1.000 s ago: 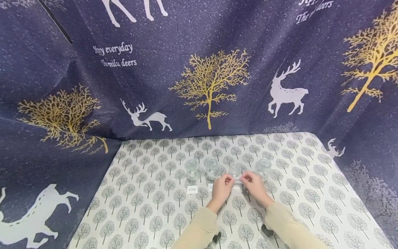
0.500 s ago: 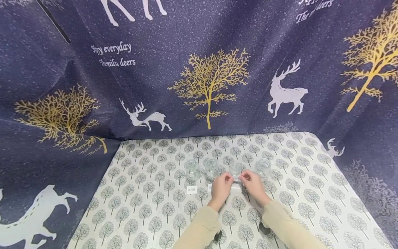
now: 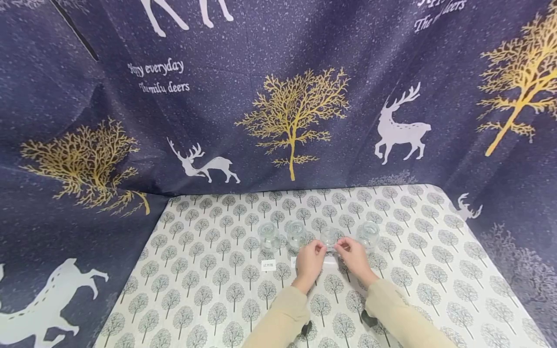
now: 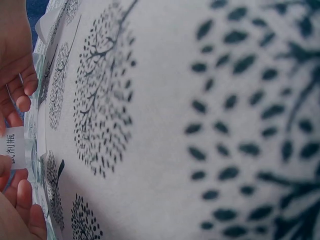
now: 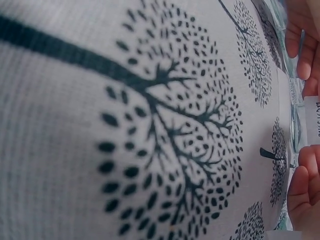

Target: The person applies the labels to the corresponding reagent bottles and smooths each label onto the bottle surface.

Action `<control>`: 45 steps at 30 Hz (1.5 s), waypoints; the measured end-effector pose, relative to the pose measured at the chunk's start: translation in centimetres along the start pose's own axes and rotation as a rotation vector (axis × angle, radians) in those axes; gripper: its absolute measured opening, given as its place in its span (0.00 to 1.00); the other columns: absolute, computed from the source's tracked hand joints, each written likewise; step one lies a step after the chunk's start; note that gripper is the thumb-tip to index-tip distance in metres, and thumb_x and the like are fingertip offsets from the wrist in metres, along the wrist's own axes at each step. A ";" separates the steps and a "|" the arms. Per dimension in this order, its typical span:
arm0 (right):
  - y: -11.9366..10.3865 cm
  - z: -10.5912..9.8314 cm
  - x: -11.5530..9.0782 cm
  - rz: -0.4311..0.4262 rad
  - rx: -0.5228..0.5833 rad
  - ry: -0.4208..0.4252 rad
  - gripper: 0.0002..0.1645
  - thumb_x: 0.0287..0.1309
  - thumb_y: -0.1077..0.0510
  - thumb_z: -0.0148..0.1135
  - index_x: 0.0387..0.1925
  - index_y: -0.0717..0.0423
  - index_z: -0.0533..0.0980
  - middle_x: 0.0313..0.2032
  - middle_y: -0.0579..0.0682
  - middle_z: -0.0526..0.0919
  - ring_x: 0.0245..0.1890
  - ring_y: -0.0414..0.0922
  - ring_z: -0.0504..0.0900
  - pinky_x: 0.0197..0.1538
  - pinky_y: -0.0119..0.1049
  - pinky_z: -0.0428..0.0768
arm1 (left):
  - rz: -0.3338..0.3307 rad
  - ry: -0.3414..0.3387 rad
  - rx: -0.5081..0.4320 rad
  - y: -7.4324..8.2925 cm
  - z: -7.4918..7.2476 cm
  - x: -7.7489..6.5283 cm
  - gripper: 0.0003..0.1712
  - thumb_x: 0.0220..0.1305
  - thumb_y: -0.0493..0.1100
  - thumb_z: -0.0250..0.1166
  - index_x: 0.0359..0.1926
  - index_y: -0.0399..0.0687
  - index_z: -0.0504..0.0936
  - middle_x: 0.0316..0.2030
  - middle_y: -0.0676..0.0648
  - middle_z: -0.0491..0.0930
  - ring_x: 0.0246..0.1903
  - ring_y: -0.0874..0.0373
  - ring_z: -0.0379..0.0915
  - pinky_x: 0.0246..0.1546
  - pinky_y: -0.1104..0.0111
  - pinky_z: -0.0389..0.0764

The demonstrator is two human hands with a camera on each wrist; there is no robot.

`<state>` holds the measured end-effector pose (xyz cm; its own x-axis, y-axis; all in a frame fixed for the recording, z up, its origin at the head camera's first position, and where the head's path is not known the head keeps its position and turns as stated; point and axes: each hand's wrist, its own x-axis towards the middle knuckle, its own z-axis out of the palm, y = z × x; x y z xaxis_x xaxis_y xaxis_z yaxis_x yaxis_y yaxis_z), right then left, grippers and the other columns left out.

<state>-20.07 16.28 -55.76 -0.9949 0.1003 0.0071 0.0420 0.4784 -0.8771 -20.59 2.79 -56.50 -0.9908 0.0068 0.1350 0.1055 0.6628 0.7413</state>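
Observation:
My left hand point(image 3: 310, 263) and right hand point(image 3: 356, 261) pinch opposite ends of a small white paper label point(image 4: 15, 147) printed with dark characters. They hold it in front of a small clear glass jar point(image 3: 329, 236), the third from the left in a row. Fingertips and label sit close to that jar; whether the label touches the glass cannot be told. In the left wrist view, the left hand's fingers point(image 4: 24, 200) lie at the lower left edge. The right hand's fingers point(image 5: 300, 187) appear at the lower right of the right wrist view.
Two glass jars point(image 3: 270, 237) stand to the left and another jar point(image 3: 368, 235) to the right. A printed card point(image 3: 268, 265) lies before the leftmost jar; another card point(image 3: 293, 262) is partly behind the left hand. A white paper piece point(image 3: 330, 261) lies between the hands.
Both hands shift very slightly toward the jar with the label still between them. More of the white paper piece on the cloth shows between the hands. The jars stay put.

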 end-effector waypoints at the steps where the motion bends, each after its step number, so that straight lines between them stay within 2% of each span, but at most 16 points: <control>1: 0.0 0.0 0.0 -0.001 0.001 -0.001 0.05 0.52 0.60 0.58 0.30 0.59 0.74 0.33 0.54 0.80 0.32 0.44 0.77 0.34 0.32 0.77 | 0.003 0.002 -0.002 0.0 0.0 0.0 0.05 0.55 0.48 0.61 0.29 0.54 0.78 0.21 0.57 0.78 0.16 0.71 0.64 0.17 0.80 0.67; 8: 0.0 -0.2 0.0 -0.022 0.002 -0.021 0.14 0.51 0.61 0.59 0.41 0.61 0.72 0.40 0.58 0.79 0.36 0.49 0.78 0.38 0.37 0.79 | 0.038 0.015 -0.052 -0.1 0.1 -0.1 0.05 0.54 0.45 0.62 0.31 0.50 0.79 0.26 0.52 0.82 0.24 0.68 0.75 0.27 0.81 0.74; 14: 0.0 -0.4 0.4 -0.039 -0.006 -0.069 0.27 0.51 0.60 0.59 0.54 0.59 0.65 0.50 0.62 0.73 0.41 0.54 0.78 0.40 0.39 0.79 | 0.047 0.006 -0.062 -0.1 0.2 -0.2 0.06 0.54 0.44 0.61 0.34 0.48 0.78 0.28 0.51 0.82 0.26 0.66 0.77 0.28 0.81 0.75; 18: 0.0 -0.5 0.8 -0.047 -0.050 -0.108 0.34 0.50 0.60 0.60 0.60 0.56 0.60 0.54 0.61 0.70 0.35 0.50 0.78 0.33 0.34 0.78 | 0.053 0.006 -0.033 0.1 0.1 -0.3 0.12 0.54 0.43 0.62 0.40 0.46 0.77 0.30 0.49 0.82 0.27 0.66 0.78 0.28 0.81 0.76; 22: 0.0 -0.6 1.3 -0.058 -0.077 -0.143 0.37 0.49 0.59 0.60 0.62 0.54 0.58 0.55 0.62 0.69 0.27 0.43 0.75 0.27 0.30 0.75 | 0.073 -0.001 -0.014 0.4 -0.2 -0.3 0.23 0.54 0.42 0.62 0.52 0.43 0.70 0.26 0.48 0.81 0.21 0.64 0.75 0.21 0.79 0.74; 24: -0.1 -0.6 1.4 -0.068 -0.084 -0.157 0.38 0.49 0.59 0.61 0.62 0.55 0.57 0.55 0.63 0.69 0.26 0.42 0.75 0.27 0.29 0.75 | 0.108 -0.003 0.010 0.5 -0.3 -0.1 0.30 0.53 0.42 0.62 0.57 0.43 0.66 0.30 0.46 0.81 0.23 0.60 0.76 0.25 0.76 0.76; 26: -0.1 -0.7 1.6 -0.078 -0.090 -0.167 0.39 0.48 0.59 0.61 0.62 0.55 0.57 0.55 0.64 0.68 0.26 0.41 0.75 0.27 0.30 0.75 | 0.158 -0.014 0.051 0.4 -0.2 0.2 0.34 0.53 0.43 0.63 0.60 0.43 0.62 0.40 0.44 0.80 0.33 0.56 0.78 0.35 0.72 0.79; 29: -0.2 -0.7 1.6 -0.069 -0.097 -0.179 0.38 0.48 0.57 0.62 0.61 0.54 0.58 0.55 0.64 0.69 0.27 0.42 0.75 0.28 0.31 0.75 | 0.219 -0.049 0.108 0.2 -0.2 0.7 0.36 0.53 0.44 0.62 0.62 0.45 0.59 0.55 0.45 0.71 0.51 0.54 0.72 0.51 0.66 0.72; 31: -0.2 -0.7 1.7 -0.063 -0.101 -0.185 0.37 0.49 0.56 0.62 0.61 0.53 0.59 0.54 0.64 0.69 0.27 0.42 0.76 0.28 0.31 0.75 | 0.238 -0.086 0.134 0.0 -0.1 0.9 0.36 0.53 0.44 0.62 0.63 0.46 0.59 0.58 0.46 0.68 0.55 0.54 0.67 0.55 0.65 0.69; 37: -0.1 -0.8 1.6 -0.090 -0.084 -0.184 0.35 0.48 0.55 0.61 0.59 0.49 0.62 0.52 0.63 0.72 0.27 0.42 0.78 0.29 0.30 0.77 | 0.255 -0.106 0.129 -0.4 -0.1 1.4 0.36 0.52 0.49 0.62 0.62 0.48 0.61 0.54 0.47 0.72 0.52 0.54 0.70 0.53 0.64 0.71; 40: 0.1 -0.9 1.6 -0.101 -0.046 -0.198 0.34 0.49 0.56 0.60 0.60 0.51 0.62 0.52 0.65 0.71 0.26 0.44 0.80 0.32 0.31 0.78 | 0.262 -0.091 0.115 -0.6 0.0 1.5 0.36 0.51 0.52 0.61 0.61 0.48 0.62 0.54 0.47 0.72 0.52 0.54 0.71 0.53 0.64 0.71; 45: 0.4 -1.0 1.4 -0.109 -0.027 -0.211 0.34 0.52 0.57 0.57 0.61 0.55 0.60 0.53 0.66 0.70 0.24 0.44 0.82 0.37 0.32 0.80 | 0.282 -0.070 0.093 -0.8 0.1 1.5 0.34 0.52 0.52 0.61 0.59 0.47 0.65 0.52 0.46 0.74 0.50 0.54 0.73 0.52 0.65 0.72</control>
<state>-21.32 17.51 -55.59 -0.9907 -0.1363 -0.0023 -0.0668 0.5001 -0.8634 -22.21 2.33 -56.98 -0.9273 0.2494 0.2791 0.3722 0.6931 0.6173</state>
